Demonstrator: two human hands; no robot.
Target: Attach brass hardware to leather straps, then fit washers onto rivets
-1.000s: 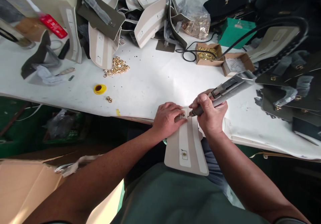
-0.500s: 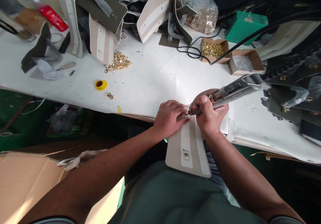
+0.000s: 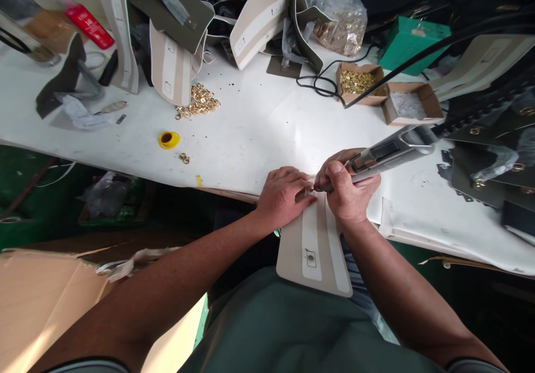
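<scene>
At the table's front edge lies a beige panel (image 3: 286, 256) with pale strips, its near end hanging over the edge. My left hand (image 3: 284, 197) presses on the panel's far end, thumb and forefinger close around a small brass-coloured piece that is mostly hidden. My right hand (image 3: 349, 189) is wrapped round a grey electric screwdriver (image 3: 393, 151), slanted down to the left. Its tip meets the panel beside my left fingertips. On the panel's near end a small round metal piece (image 3: 311, 258) sits inside a drawn rectangle.
Gold rings (image 3: 200, 101) are heaped on the white table (image 3: 251, 122), near a yellow tape roll (image 3: 169, 140). Further back stand more panels (image 3: 259, 22), a box of brass parts (image 3: 363, 83), a box of clear pieces (image 3: 412, 104) and a green box (image 3: 412, 44). A black cable crosses the right side.
The view has shifted slightly. Both hands, the screwdriver and the panel keep nearly the same places.
</scene>
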